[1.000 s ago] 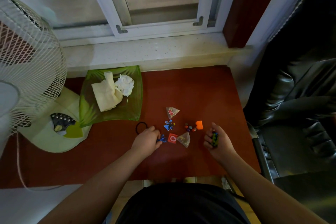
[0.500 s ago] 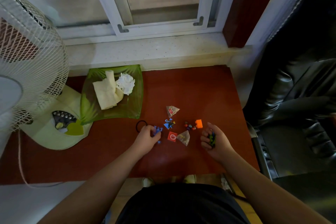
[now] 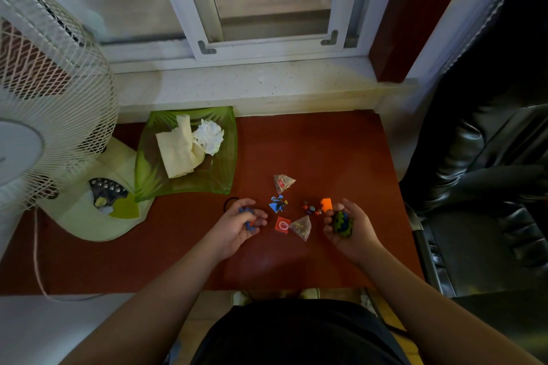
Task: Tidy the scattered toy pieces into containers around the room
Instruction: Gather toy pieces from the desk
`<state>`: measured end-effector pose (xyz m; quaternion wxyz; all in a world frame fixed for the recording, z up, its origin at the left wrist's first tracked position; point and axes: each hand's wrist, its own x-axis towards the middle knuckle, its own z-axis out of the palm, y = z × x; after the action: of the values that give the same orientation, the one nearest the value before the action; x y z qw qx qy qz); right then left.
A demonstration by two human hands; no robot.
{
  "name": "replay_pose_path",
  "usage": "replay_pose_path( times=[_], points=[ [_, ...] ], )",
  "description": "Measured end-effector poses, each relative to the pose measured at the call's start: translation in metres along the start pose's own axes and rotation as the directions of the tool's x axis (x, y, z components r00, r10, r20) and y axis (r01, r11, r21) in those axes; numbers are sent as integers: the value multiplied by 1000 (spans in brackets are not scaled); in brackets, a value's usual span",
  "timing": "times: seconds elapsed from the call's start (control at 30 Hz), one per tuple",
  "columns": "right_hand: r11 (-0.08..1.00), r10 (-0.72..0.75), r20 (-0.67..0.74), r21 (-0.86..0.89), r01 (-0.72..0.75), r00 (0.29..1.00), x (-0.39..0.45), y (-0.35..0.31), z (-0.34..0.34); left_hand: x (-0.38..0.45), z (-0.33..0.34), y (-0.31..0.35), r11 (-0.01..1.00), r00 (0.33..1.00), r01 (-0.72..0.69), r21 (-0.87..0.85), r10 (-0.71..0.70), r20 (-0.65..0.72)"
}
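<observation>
On the red-brown table (image 3: 326,151) small toy pieces lie scattered. My left hand (image 3: 240,224) is turned palm up, its fingers curled round blue puzzle pieces (image 3: 247,212). My right hand (image 3: 348,227) cups a clump of green and blue toy pieces (image 3: 341,221). Between the hands lie a blue puzzle piece (image 3: 278,204), a red square tile (image 3: 281,224), small coloured beads (image 3: 311,208), an orange block (image 3: 326,204) and two clear triangular sachets (image 3: 284,182) (image 3: 302,227).
A green glass tray (image 3: 219,181) holding crumpled tissue and folded paper sits at the table's back left. A white fan (image 3: 50,115) stands left, its base on the table. A black hair band (image 3: 229,201) lies behind my left hand. A black leather chair (image 3: 486,157) is right.
My left hand lifted the blue pieces off the table and turned palm up. My right hand opened wider, showing the green and blue pieces in its palm.
</observation>
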<state>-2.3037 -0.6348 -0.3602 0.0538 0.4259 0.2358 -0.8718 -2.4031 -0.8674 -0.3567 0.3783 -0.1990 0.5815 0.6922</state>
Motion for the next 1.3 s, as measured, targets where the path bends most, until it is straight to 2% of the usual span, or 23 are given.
replay_pose_path(
  times=[0.1, 0.3, 0.47, 0.6, 0.67, 0.83, 0.87, 0.9, 0.93, 0.97, 1.03, 1.07, 1.13, 1.3],
  points=[
    [1000, 7, -36, -16, -8, 999, 2, 0, 2, 1, -4, 0, 992, 1000, -3, -123, 3, 1],
    [999, 21, -38, -35, -22, 999, 3, -2, 3, 13, -17, 2, 960, 993, 35, -276, -66, -101],
    [998, 20, -34, -56, -21, 999, 6, -5, 3, 16, -19, 7, 995, 952, 36, -89, -61, -299],
    [998, 28, -44, -63, -30, 999, 5, -7, 6, 14, -24, 8, 959, 884, 56, 279, 83, -460],
    [997, 33, -49, -68, -36, 998, 5, -7, 7, 16, -28, 6, 958, 866, 74, 278, 76, -494],
    [996, 36, -37, -85, -39, 999, 4, -5, 9, 16, -29, 13, 992, 871, 105, 74, -56, -487],
    [995, 38, -35, -87, -41, 999, 3, -5, 9, 17, -31, 13, 991, 875, 95, 95, -37, -483],
    [995, 40, -31, -89, -43, 999, 3, -5, 9, 17, -34, 12, 978, 871, 80, 192, 25, -491],
    [995, 41, -30, -89, -44, 999, 2, -5, 10, 18, -37, 12, 932, 860, 67, 355, 126, -494],
    [996, 42, -28, -84, -44, 999, 2, -5, 10, 19, -41, 11, 846, 852, 54, 531, 239, -466],
    [996, 43, -23, -74, -44, 999, 1, -5, 11, 24, -47, 7, 619, 856, 40, 784, 383, -346],
    [997, 46, -17, -66, -47, 999, 1, -5, 10, 26, -48, 6, 539, 867, 41, 842, 399, -298],
    [998, 60, -1, -30, -60, 998, 1, -4, 9, 32, -49, 3, 441, 886, 66, 895, 387, -256],
    [994, 77, 32, 75, -79, 997, -2, -7, 13, 42, -46, 2, 350, 891, 65, 934, 401, -212]
  ],
)
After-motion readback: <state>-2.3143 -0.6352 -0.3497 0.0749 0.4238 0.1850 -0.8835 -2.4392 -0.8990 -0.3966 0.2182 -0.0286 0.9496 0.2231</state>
